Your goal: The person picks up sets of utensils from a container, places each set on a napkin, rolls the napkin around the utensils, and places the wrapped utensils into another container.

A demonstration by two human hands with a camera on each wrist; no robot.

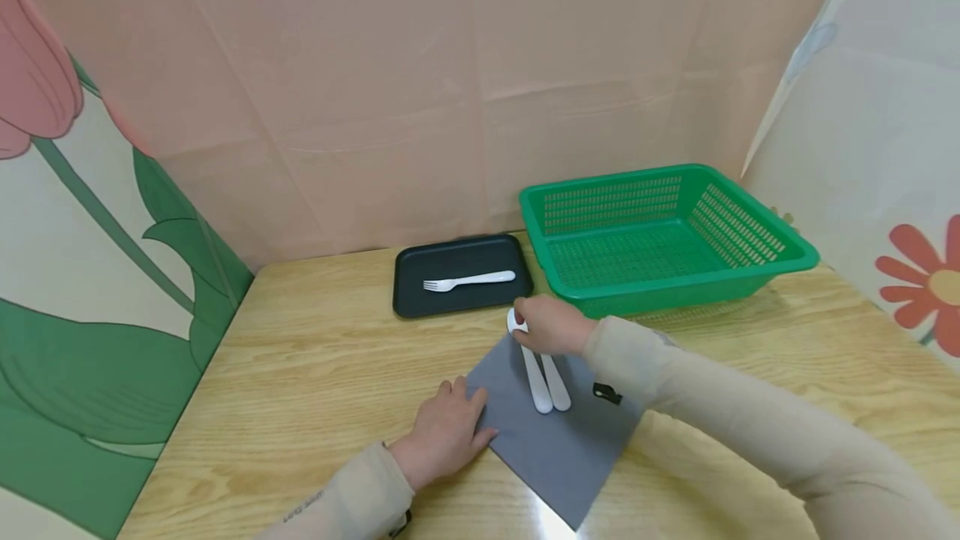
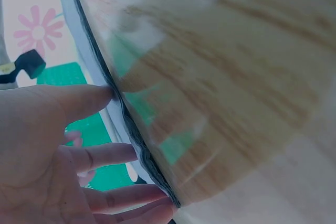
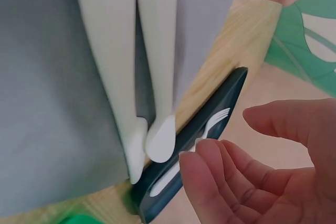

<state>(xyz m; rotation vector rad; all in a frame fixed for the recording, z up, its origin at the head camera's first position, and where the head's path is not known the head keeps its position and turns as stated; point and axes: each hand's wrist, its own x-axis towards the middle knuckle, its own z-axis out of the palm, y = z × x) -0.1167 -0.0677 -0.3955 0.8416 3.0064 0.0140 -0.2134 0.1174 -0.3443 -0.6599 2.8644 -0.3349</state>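
A grey cloth napkin point(image 1: 558, 448) lies turned cornerwise on the table. Side by side on it are a white spoon point(image 1: 536, 382) and a white knife point(image 1: 557, 386). My left hand point(image 1: 442, 433) rests at the napkin's left edge; in the left wrist view, thumb and fingertips touch that edge with the fingers fairly straight. Over the far ends of the cutlery is my right hand point(image 1: 555, 323). The right wrist view shows its loosely bent fingers point(image 3: 197, 182) with a gap to the thumb, apart from the spoon bowl point(image 3: 160, 139) and knife blade point(image 3: 135, 150).
Behind the napkin, a black tray point(image 1: 408, 300) holds a white fork point(image 1: 480, 278). A green slotted basket point(image 1: 558, 288) stands at the back right, near the pinkish backdrop point(image 1: 360, 107). The wooden tabletop point(image 1: 315, 365) extends to the left.
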